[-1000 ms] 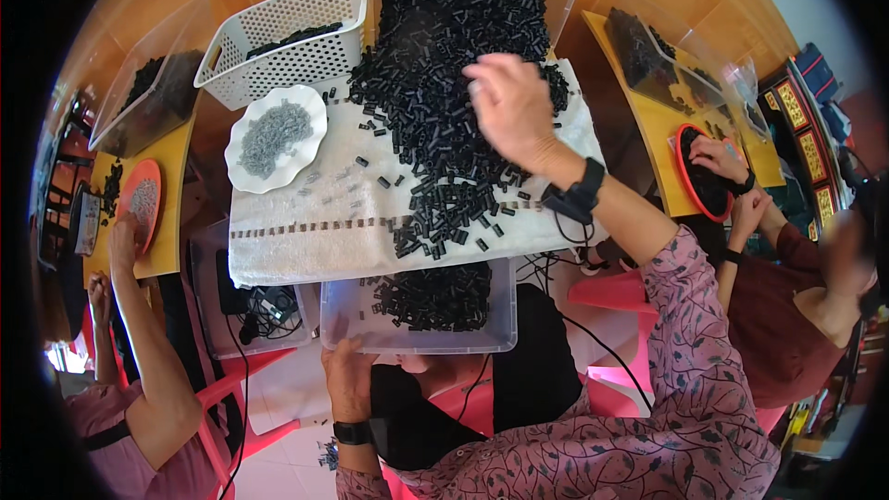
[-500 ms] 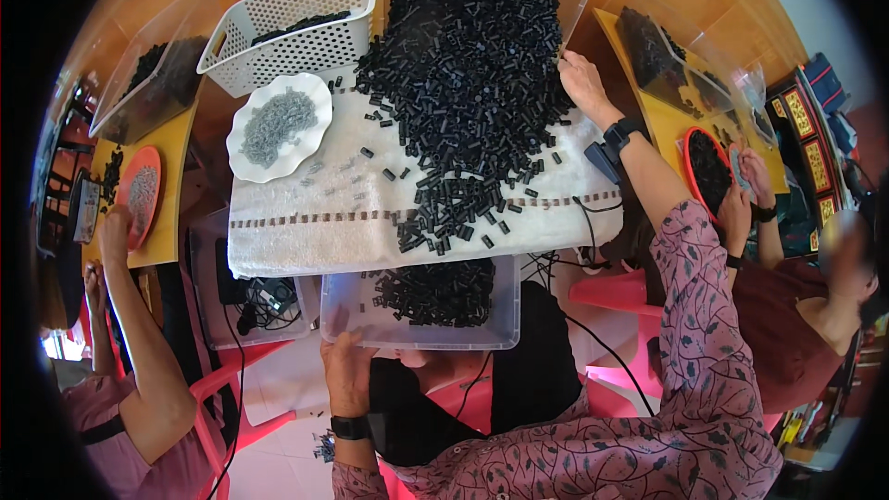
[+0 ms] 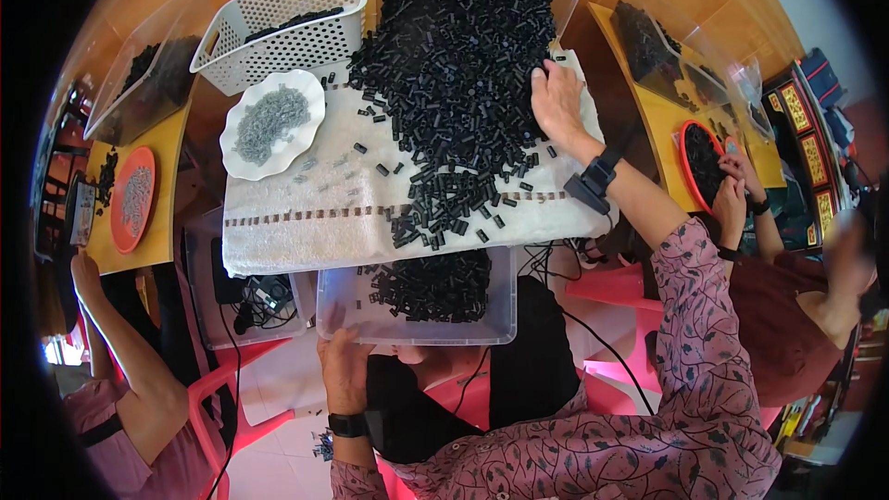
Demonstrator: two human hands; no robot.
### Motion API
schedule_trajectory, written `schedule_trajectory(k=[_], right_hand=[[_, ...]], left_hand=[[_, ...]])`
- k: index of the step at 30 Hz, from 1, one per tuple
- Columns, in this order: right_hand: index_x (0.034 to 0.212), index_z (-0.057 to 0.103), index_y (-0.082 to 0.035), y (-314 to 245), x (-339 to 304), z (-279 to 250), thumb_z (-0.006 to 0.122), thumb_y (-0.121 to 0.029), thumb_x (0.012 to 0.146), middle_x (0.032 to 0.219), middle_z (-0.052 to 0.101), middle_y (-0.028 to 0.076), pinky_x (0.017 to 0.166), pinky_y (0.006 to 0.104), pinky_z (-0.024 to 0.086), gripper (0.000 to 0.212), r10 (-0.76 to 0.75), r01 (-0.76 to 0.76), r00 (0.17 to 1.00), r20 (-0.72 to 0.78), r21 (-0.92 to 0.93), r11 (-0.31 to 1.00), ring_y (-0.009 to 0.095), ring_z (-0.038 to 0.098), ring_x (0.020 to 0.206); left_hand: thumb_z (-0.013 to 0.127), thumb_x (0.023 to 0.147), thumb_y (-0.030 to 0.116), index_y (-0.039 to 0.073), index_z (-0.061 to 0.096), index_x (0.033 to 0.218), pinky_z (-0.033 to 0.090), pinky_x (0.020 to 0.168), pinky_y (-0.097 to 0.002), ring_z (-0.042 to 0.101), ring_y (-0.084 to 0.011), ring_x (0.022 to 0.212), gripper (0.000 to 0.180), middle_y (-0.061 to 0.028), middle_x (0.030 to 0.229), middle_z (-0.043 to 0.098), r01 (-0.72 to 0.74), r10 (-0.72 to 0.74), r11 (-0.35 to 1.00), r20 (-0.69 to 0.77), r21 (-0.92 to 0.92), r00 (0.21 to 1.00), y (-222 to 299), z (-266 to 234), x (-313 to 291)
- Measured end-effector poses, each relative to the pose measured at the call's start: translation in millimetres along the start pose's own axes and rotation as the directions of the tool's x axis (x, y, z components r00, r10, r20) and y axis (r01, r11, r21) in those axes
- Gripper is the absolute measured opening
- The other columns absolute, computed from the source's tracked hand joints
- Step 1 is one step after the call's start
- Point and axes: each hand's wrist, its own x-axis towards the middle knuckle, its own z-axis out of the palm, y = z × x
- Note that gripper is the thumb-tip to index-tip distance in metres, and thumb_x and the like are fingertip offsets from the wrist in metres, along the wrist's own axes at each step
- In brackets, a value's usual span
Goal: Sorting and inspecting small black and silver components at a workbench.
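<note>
A large heap of small black plastic parts point(image 3: 463, 65) covers the middle of the towel-topped table. At the heap's right edge lies my right hand point(image 3: 559, 111), its fingers stretched out against the parts and holding none that I can see. Below the table's front edge, a clear plastic bin point(image 3: 421, 331) rests above my lap with more black parts point(image 3: 440, 287) in it. My left hand point(image 3: 343, 366) grips the near left rim of this bin. A smaller spill of the black parts point(image 3: 444, 208) reaches toward the front edge.
A white scalloped plate point(image 3: 243, 150) of clear grey pieces stands left of the heap. Behind it is a white perforated basket point(image 3: 287, 46). Co-workers sit on both sides, with orange trays point(image 3: 139, 176) on their tables. Cables point(image 3: 556, 268) hang at the front right.
My right hand has come nearer and slightly left, from the heap's upper right side down along its edge. My left hand stays at the bin.
</note>
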Motion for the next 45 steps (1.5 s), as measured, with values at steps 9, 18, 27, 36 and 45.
schedule_trajectory(k=[9,18,27,36,45], right_hand=[[0.127,0.047,0.004,-72.6,-54.8,-17.0,0.054,-0.016,0.095,0.127,0.045,0.023,0.106,0.0439,0.035,0.038,-0.288,0.249,0.957,0.045,0.387,0.888,0.036,0.044,0.118],[0.126,0.058,-0.005,-65.8,4.8,-10.1,0.053,-0.026,0.098,0.131,0.048,0.016,0.105,0.0424,0.036,0.035,-0.41,0.426,0.905,-0.116,0.273,0.863,0.034,0.043,0.121],[0.125,0.062,-0.009,-67.1,-14.8,-0.7,0.054,-0.036,0.096,0.127,0.052,0.01,0.098,0.0444,0.038,0.04,-0.315,0.288,0.941,0.128,0.194,0.938,0.032,0.046,0.113],[0.124,0.059,-0.008,-112.8,-57.4,-26.5,0.06,-0.023,0.093,0.129,0.049,0.011,0.097,0.0452,0.037,0.034,-0.557,0.5,0.824,0.105,0.327,0.802,0.031,0.046,0.115],[0.123,0.065,-0.008,-127.5,19.6,19.9,0.063,-0.039,0.09,0.137,0.049,0.015,0.102,0.0517,0.032,0.045,-0.598,0.61,0.762,0.248,0.037,0.792,0.034,0.043,0.123]], left_hand=[[0.061,0.086,0.009,0.001,0.041,0.145,0.047,0.099,-0.0609,0.049,-0.0349,0.127,0.062,-0.0163,0.144,0.044,-0.02,0.018,0.998,0.031,0.064,0.999,0.6,-4.1,-1.1],[0.066,0.085,0.012,0.002,0.041,0.145,0.046,0.098,-0.065,0.051,-0.0353,0.125,0.065,-0.0158,0.142,0.045,-0.026,0.025,0.999,0.027,0.028,0.999,-2.3,-5.6,0.7],[0.059,0.082,0.003,0.003,0.039,0.146,0.047,0.098,-0.0639,0.05,-0.0371,0.126,0.067,-0.0147,0.145,0.041,-0.014,0.013,0.999,0.031,0.038,0.999,2.2,1.0,0.1],[0.058,0.082,0.001,0.002,0.039,0.145,0.047,0.098,-0.0631,0.052,-0.0359,0.123,0.066,-0.0152,0.143,0.043,-0.011,0.012,1.0,-0.01,0.027,1.0,0.0,0.7,0.2],[0.057,0.082,0.001,0.001,0.041,0.144,0.047,0.098,-0.0629,0.053,-0.0342,0.122,0.064,-0.0138,0.143,0.044,0.001,-0.001,1.0,0.001,0.027,1.0,-2.9,-2.2,3.0]])
